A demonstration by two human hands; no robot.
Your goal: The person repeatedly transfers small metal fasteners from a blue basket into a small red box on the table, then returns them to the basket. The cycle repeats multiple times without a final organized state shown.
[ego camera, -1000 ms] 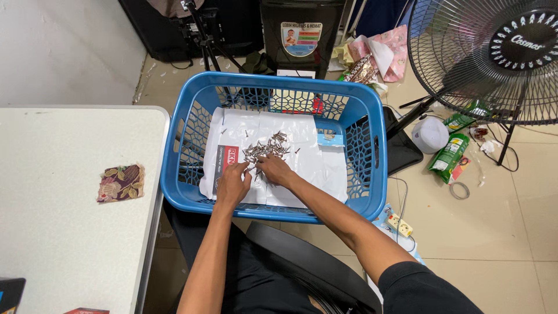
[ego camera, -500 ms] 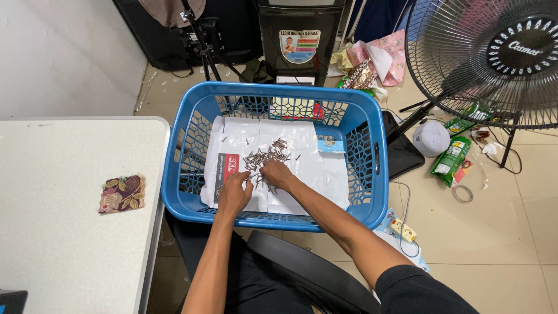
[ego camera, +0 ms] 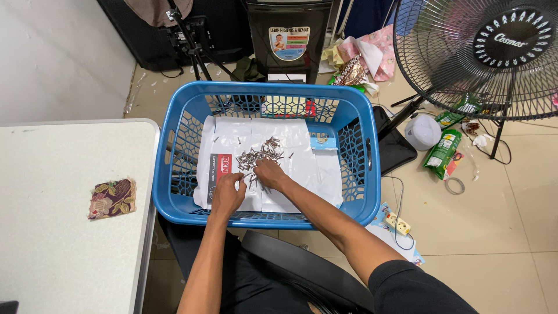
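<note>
Head view: I'm seeing little change from half a second ago, both hands staying in the blue basket (ego camera: 174, 139). My left hand (ego camera: 228, 195) and right hand (ego camera: 269, 173) are pinching at the near edge of the screw pile (ego camera: 258, 155), lying just beyond them on white paper (ego camera: 302, 163).

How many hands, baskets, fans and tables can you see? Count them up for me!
Hands: 2 (left, right)
Baskets: 1
Fans: 1
Tables: 1
Total: 5
</note>
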